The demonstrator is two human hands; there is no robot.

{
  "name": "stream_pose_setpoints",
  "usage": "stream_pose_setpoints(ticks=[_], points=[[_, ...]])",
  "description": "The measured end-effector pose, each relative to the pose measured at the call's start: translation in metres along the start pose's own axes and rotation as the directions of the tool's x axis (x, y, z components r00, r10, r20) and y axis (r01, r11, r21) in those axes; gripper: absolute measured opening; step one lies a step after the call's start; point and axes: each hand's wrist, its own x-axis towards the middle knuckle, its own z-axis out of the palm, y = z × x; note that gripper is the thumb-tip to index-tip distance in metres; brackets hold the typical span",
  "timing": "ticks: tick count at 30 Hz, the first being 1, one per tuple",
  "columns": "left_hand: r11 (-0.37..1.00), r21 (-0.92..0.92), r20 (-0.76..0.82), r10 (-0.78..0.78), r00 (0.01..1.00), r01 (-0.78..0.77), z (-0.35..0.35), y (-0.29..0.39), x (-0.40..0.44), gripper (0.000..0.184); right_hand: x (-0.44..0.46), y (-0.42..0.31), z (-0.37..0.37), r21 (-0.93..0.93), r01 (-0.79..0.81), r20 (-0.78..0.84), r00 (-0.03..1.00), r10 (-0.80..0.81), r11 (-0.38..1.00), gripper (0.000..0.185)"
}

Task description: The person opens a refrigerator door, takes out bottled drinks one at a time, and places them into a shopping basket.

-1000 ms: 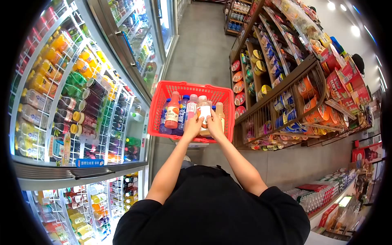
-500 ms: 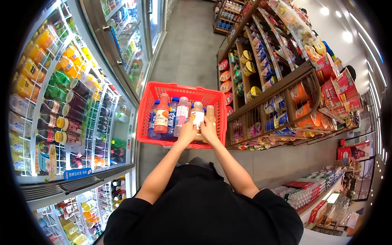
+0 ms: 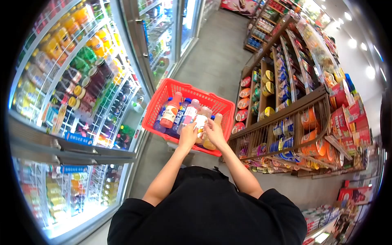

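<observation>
Both my hands are on a bottle with a white label and a pale cap (image 3: 201, 119), held over a red plastic basket (image 3: 222, 98). My left hand (image 3: 188, 134) grips its left side, fingers closed. On its right side, my right hand (image 3: 214, 131) has its fingers bent around the label. To the left in the basket are a pinkish-red bottle (image 3: 170, 110), a bottle with a pink and white label (image 3: 189, 115), and several dark blue bottles (image 3: 178, 121). A light-brown bottle (image 3: 218, 119) stands by my right hand, partly hidden.
Glass-door drink coolers (image 3: 136, 81) line the left side, with several rows of bottles. On the right, a wooden shelf rack (image 3: 281, 118) with a wire side holds cup noodles and packets. A grey floor aisle (image 3: 210, 51) runs ahead between them.
My view has turned, so the basket and shelves appear tilted clockwise and shifted right. The white-labelled bottle looks turned, showing another part of its label, and my right fingers have shifted on it.
</observation>
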Motion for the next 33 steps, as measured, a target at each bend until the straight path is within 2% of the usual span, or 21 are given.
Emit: stream_pose_setpoints(ticks=[1, 3, 5, 7, 8, 9, 11, 12, 15, 16, 19, 25, 27, 29, 31, 33], points=[[1.0, 0.009, -0.021, -0.013, 1.0, 0.014, -0.002, 0.006, -0.004, 0.027, -0.004, -0.008, -0.008, 0.001, 0.014, 0.023, 1.0, -0.014, 1.0, 0.047], [0.991, -0.123, -0.089, -0.058, 0.994, 0.046, -0.006, 0.02, -0.013, 0.025, -0.012, -0.023, -0.023, 0.095, 0.097, 0.036, 0.994, -0.101, 0.991, 0.047], [0.988, -0.142, -0.15, -0.077, 0.986, 0.056, -0.013, 0.039, -0.027, 0.023, -0.022, -0.032, -0.033, 0.154, 0.103, 0.104, 0.987, -0.12, 0.983, 0.043], [0.95, -0.291, -0.239, -0.182, 0.954, 0.109, -0.026, 0.064, -0.039, 0.021, -0.027, -0.034, -0.036, 0.319, 0.179, 0.114, 0.968, -0.225, 0.931, 0.04], [0.976, -0.184, -0.284, -0.166, 0.944, 0.116, -0.029, 0.066, -0.048, 0.019, -0.026, -0.029, -0.032, 0.351, 0.207, 0.125, 0.956, -0.265, 0.913, 0.036], [0.976, -0.171, -0.328, -0.182, 0.927, 0.132, -0.031, 0.068, -0.057, 0.019, -0.031, -0.036, -0.031, 0.361, 0.22, 0.166, 0.941, -0.294, 0.906, 0.036], [0.967, -0.237, -0.465, -0.198, 0.863, 0.094, -0.035, 0.068, -0.076, 0.019, -0.046, -0.056, -0.028, 0.532, 0.172, 0.205, 0.924, -0.323, 0.829, 0.034], [0.949, -0.292, -0.478, -0.25, 0.842, 0.116, -0.04, 0.067, -0.086, 0.019, -0.045, -0.051, -0.016, 0.61, 0.195, 0.203, 0.898, -0.389, 0.768, 0.033], [0.902, -0.41, -0.545, -0.359, 0.758, 0.133, -0.065, 0.07, -0.117, 0.021, -0.071, -0.083, -0.001, 0.675, 0.11, 0.298, 0.864, -0.405, 0.73, 0.033], [0.91, -0.391, -0.57, -0.356, 0.74, 0.137, -0.075, 0.066, -0.127, 0.021, -0.076, -0.091, 0.007, 0.673, 0.135, 0.314, 0.837, -0.447, 0.727, 0.033], [0.847, -0.529, -0.656, -0.441, 0.613, 0.043, -0.105, 0.054, -0.159, 0.024, -0.096, -0.116, 0.028, 0.686, 0.127, 0.416, 0.74, -0.529, 0.717, 0.032], [0.873, -0.487, -0.799, -0.452, 0.396, 0.016, -0.152, 0.041, -0.212, 0.024, -0.108, -0.142, 0.09, 0.684, 0.102, 0.559, 0.563, -0.609, 0.722, 0.034], [0.865, -0.501, -0.8, -0.473, 0.369, 0.023, -0.162, 0.039, -0.228, 0.024, -0.116, -0.15, 0.111, 0.697, -0.038, 0.639, 0.486, -0.597, 0.716, 0.033], [0.868, -0.494, -0.812, -0.479, 0.333, 0.045, -0.175, 0.032, -0.244, 0.024, -0.124, -0.156, 0.128, 0.673, -0.052, 0.686, 0.418, -0.596, 0.738, 0.034], [0.875, -0.48, -0.824, -0.474, 0.311, 0.06, -0.194, 0.021, -0.255, 0.024, -0.128, -0.163, 0.141, 0.627, 0.066, 0.72, 0.333, -0.609, 0.777, 0.035], [0.866, -0.5, -0.838, -0.476, 0.267, -0.024, -0.219, 0.007, -0.259, 0.024, -0.125, -0.166, 0.156, 0.63, 0.073, 0.723, 0.309, -0.618, 0.773, 0.034]])
